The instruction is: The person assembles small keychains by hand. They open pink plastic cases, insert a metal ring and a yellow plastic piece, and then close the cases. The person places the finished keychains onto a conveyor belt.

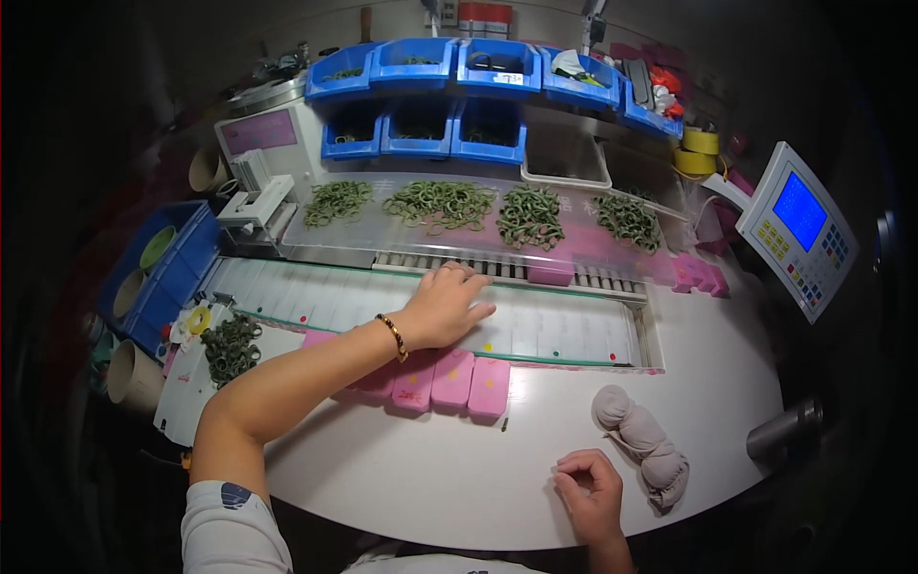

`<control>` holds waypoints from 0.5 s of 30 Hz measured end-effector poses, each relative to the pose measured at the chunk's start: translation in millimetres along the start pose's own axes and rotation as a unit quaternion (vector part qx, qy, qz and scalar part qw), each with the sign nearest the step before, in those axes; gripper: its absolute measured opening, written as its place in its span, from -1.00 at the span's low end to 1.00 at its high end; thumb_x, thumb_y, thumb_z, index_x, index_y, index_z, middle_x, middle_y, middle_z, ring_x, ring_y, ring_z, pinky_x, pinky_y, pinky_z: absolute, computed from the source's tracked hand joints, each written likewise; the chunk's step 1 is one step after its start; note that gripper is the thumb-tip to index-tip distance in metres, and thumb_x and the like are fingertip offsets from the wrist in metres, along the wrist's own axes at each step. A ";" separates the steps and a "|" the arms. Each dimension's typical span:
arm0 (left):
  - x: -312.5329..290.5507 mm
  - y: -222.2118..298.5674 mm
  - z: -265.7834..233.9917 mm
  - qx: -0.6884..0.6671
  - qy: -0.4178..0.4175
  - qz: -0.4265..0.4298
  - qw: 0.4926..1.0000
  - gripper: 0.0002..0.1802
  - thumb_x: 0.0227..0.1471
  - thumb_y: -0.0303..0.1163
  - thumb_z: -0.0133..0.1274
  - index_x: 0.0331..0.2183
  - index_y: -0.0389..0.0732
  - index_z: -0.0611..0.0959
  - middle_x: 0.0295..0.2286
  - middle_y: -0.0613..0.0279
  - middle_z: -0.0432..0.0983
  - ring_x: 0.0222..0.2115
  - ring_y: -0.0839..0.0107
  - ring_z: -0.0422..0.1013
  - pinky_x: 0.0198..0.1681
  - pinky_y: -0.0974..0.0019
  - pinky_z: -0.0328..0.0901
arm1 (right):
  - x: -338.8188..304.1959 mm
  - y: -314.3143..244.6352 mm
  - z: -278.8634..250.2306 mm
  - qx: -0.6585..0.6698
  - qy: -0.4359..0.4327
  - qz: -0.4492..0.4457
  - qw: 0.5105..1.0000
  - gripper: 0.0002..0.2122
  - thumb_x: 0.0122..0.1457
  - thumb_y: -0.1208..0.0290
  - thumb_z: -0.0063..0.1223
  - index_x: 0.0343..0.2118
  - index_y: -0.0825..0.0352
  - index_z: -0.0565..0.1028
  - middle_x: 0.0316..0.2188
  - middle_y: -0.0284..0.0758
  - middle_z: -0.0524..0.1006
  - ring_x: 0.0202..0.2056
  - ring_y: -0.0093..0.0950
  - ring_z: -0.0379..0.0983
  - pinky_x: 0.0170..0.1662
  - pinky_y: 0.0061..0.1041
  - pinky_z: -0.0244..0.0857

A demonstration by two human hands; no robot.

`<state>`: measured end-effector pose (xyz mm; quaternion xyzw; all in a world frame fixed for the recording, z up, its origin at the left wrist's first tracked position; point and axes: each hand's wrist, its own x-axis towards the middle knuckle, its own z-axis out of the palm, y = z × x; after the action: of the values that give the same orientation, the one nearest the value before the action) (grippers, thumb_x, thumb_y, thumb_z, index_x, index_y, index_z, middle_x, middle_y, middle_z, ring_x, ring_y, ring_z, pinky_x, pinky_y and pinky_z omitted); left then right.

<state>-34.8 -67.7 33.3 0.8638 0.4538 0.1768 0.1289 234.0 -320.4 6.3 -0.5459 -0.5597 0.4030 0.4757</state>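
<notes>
My left hand (444, 306) reaches over the long glass-covered strip (526, 325), palm down, thumb out to the side and fingers outstretched. Its fingertips lie at the slotted rail (598, 281) behind the glass; what is under them is hidden. A beaded bracelet circles that wrist. Just right of these fingers, a pink block (550, 275) sits on the rail. My right hand (593, 493) rests low over the white tabletop, fingers curled toward the thumb, nothing visible in it. Beside it lies a lumpy, pale cloth-covered cushion (643, 445). Several pink blocks (451, 378) stand in front of the glass.
Several heaps of green rings (531, 216) lie on a clear shelf behind the rail. Blue bins (416, 134) rise above it in two rows. A keypad with a blue screen (801, 230) stands at right; a dark ring pile (230, 349) and a blue crate (158, 277) are left.
</notes>
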 end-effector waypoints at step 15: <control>81.4 51.5 43.4 -0.036 -0.059 -0.006 0.998 -0.45 0.24 -0.02 -0.07 0.13 -0.12 0.52 0.14 -0.07 0.38 0.22 0.01 0.21 0.31 -0.14 -0.09 | 0.4 3.9 -1.4 0.009 0.006 -0.014 1.000 -0.89 0.12 0.68 0.20 -0.30 0.43 0.52 -0.23 -0.26 0.52 -0.26 -0.52 0.54 -0.17 -0.58 0.48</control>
<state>64.4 -31.4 29.1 0.8648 0.4441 0.1405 0.1876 236.3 -319.8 2.9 -0.5359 -0.5610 0.3982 0.4893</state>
